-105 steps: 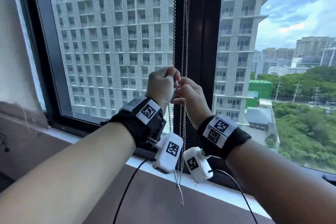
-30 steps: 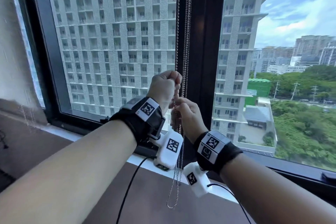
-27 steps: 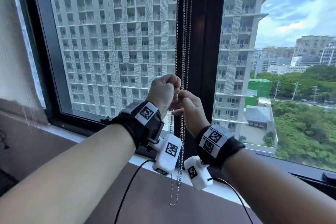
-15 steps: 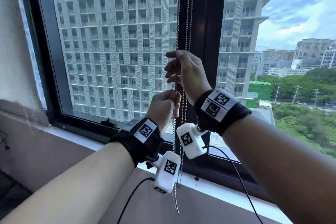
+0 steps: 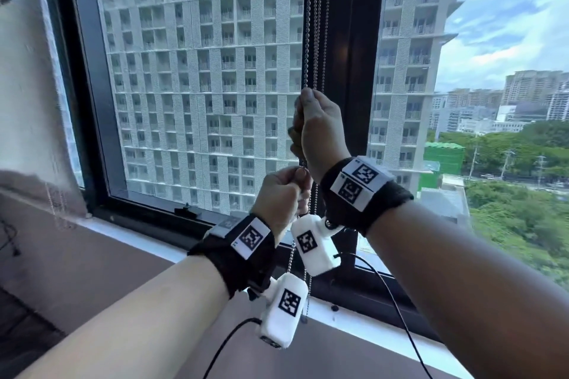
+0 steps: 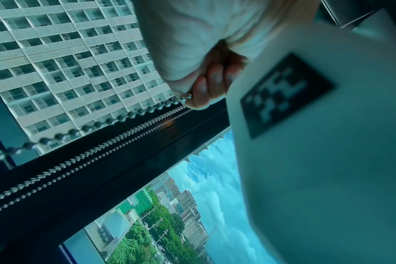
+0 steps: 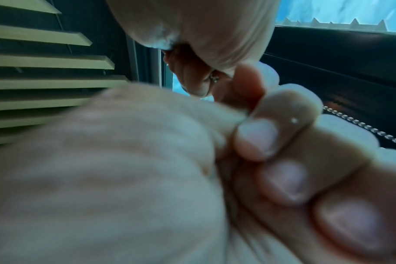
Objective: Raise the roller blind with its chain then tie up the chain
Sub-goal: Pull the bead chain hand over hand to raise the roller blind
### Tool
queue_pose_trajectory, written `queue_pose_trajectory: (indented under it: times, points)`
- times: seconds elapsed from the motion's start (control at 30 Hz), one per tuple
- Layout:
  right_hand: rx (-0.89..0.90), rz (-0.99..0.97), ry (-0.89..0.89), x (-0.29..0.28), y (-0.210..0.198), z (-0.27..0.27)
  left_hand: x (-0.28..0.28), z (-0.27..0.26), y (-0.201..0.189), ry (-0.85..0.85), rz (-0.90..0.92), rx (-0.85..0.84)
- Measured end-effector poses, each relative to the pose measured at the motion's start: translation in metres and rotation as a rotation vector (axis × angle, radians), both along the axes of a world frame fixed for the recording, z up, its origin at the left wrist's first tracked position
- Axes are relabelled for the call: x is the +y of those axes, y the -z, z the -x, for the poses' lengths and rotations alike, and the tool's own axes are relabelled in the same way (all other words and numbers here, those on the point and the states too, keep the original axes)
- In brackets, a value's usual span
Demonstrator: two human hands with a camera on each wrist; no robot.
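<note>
Several strands of metal bead chain (image 5: 311, 40) hang in front of the dark window mullion (image 5: 354, 71). My right hand (image 5: 317, 126) grips one strand, fingers curled round it, directly above my left hand (image 5: 281, 194). The left hand holds the same strand lower down in a fist. Slack chain (image 5: 306, 280) dangles below both hands toward the sill. In the left wrist view my left fingers (image 6: 201, 92) curl round the bead chain (image 6: 124, 116), and two more strands (image 6: 102, 148) run beside it. My right fingertips (image 7: 255, 139) are curled in tight. The roller blind is out of view above.
The window glass (image 5: 200, 86) and its dark frame (image 5: 92, 101) lie just behind the chains. A white sill (image 5: 369, 329) runs under the hands, with a brown ledge (image 5: 92, 271) nearer me. Pale slats (image 7: 45, 60) show in the right wrist view.
My right hand rose from beside the left hand to above it, reached with spread fingers, and has now closed round the chain. The left hand kept its grip and moved lower.
</note>
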State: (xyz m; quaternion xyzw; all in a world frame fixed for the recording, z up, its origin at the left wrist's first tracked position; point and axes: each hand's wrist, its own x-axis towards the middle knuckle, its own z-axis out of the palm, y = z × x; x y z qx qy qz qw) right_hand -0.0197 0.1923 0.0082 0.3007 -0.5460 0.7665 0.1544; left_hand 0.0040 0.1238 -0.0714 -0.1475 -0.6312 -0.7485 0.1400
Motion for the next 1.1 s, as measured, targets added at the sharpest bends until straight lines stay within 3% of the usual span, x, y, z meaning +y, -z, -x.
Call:
queue_pose_trajectory:
  times: [0.5, 0.7, 1.1]
  points:
    - [0.025, 0.012, 0.029, 0.009, 0.010, -0.001, -0.004, 0.001, 0.000, 0.026, 0.000, 0.000]
    - [0.074, -0.011, 0.072, 0.013, 0.010, 0.011, -0.009, 0.016, -0.017, -0.193, 0.181, 0.070]
    - [0.174, -0.293, 0.427, 0.040, 0.004, 0.044, -0.003, 0.057, -0.021, -0.434, 0.399, 0.169]
